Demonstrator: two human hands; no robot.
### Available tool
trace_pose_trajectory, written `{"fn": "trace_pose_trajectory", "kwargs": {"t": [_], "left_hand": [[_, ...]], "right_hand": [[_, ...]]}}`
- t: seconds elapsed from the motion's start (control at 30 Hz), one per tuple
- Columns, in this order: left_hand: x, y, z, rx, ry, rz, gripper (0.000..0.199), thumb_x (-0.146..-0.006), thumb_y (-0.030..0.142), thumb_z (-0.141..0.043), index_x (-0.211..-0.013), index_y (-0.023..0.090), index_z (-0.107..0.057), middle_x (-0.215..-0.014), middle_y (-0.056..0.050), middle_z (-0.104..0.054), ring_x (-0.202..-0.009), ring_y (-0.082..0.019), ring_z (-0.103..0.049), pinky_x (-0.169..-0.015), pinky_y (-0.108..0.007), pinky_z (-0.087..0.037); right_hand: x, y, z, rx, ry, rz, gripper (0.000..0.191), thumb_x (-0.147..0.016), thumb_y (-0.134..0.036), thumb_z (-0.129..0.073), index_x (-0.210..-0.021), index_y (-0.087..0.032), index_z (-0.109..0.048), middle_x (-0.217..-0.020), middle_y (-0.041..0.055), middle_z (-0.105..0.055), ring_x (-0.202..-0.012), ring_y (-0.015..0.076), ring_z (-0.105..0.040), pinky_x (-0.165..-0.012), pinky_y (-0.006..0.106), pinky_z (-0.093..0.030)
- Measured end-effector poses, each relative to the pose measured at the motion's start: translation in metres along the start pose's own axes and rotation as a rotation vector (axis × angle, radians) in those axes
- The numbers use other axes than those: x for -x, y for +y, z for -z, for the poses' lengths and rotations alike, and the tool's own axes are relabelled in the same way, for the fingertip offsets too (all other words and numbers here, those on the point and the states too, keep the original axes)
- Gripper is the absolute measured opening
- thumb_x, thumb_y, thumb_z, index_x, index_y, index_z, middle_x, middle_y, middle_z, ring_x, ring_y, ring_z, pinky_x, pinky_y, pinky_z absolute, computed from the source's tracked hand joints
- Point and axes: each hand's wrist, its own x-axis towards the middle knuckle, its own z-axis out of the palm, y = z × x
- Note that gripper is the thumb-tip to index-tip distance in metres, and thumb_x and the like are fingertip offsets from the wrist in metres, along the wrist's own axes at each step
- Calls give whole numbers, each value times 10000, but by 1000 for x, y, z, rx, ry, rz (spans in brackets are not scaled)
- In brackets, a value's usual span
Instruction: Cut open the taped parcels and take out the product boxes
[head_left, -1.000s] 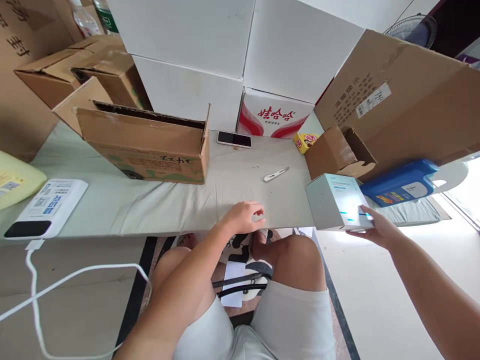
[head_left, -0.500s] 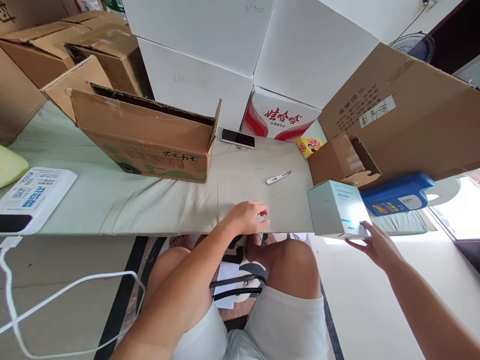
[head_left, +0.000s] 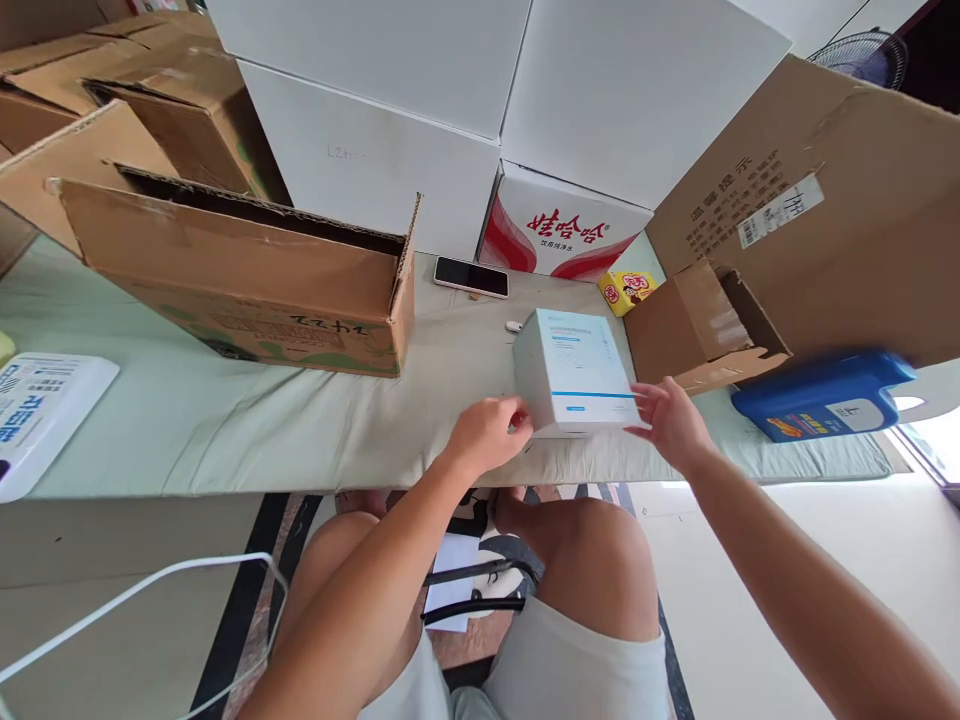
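Box (head_left: 589,365) gripped along right edge by right hand (head_left: 673,425); left hand (head_left: 486,436) curled beside it, grip unclear.

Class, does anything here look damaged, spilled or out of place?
Two things, both right of the white box: the small open carton has an uneven flap edge, perhaps torn, and the blue jug appears to lie on its side, not upright. No spill shows.
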Motion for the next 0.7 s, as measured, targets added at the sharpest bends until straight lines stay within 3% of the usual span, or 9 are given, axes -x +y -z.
{"fn": "trace_pose_trajectory", "kwargs": {"t": [0.1,0.2,0.27,0.37,0.5,0.63,0.7], "left_hand": [[-14,3,-2,67,141,85,241,-873,271,-527,-640,219,-489,-628,0,-585,-602,-165,-503,-582,-301,-271],[-29,2,1,237,332,146,347,-833,259,-518,-567,218,-299,-522,43,-329,-533,-128,-311,-567,-297,-229],[-39,-1,5,384,417,181,363,-823,271,-493,-563,219,-245,-538,50,-237,-541,-117,-258,-558,-293,-216],[-51,-5,9,547,474,223,342,-799,291,-479,-564,221,-240,-564,48,-224,-557,-108,-250,-548,-287,-198],[-65,-10,11,613,506,248,320,-771,311,-482,-564,222,-254,-570,47,-227,-562,-103,-247,-544,-286,-183],[-69,-14,11,611,507,266,325,-769,324,-476,-573,223,-237,-574,47,-217,-560,-99,-239,-542,-286,-182],[-67,-15,14,599,493,257,338,-778,335,-481,-569,222,-241,-570,48,-218,-557,-98,-239,-542,-286,-188]], "right_hand": [[-54,-19,-12,296,111,195,596,-970,-482,-159,-1097,-191,-664,-1060,148,-756,-984,231,-749,-807,394,-635],[-111,-40,-24,505,142,306,493,-954,-403,-305,-1188,-181,-678,-1246,157,-720,-1185,264,-682,-1001,453,-563],[-145,-54,-30,683,125,381,439,-920,-347,-420,-1212,-182,-703,-1375,158,-664,-1335,308,-581,-1134,511,-457],[-184,-69,-35,920,70,444,423,-870,-269,-514,-1229,-184,-720,-1514,142,-574,-1483,338,-424,-1258,566,-261],[-221,-79,-38,1142,43,408,425,-885,-259,-517,-1251,-160,-708,-1555,160,-535,-1542,351,-343,-1275,638,-112],[-243,-85,-40,1280,74,294,479,-962,-296,-433,-1323,-74,-658,-1581,237,-473,-1552,389,-313,-1258,662,-100],[-239,-85,-43,1291,68,297,506,-987,-294,-384,-1385,-83,-614,-1583,216,-480,-1573,367,-280,-1273,630,-107]]}}
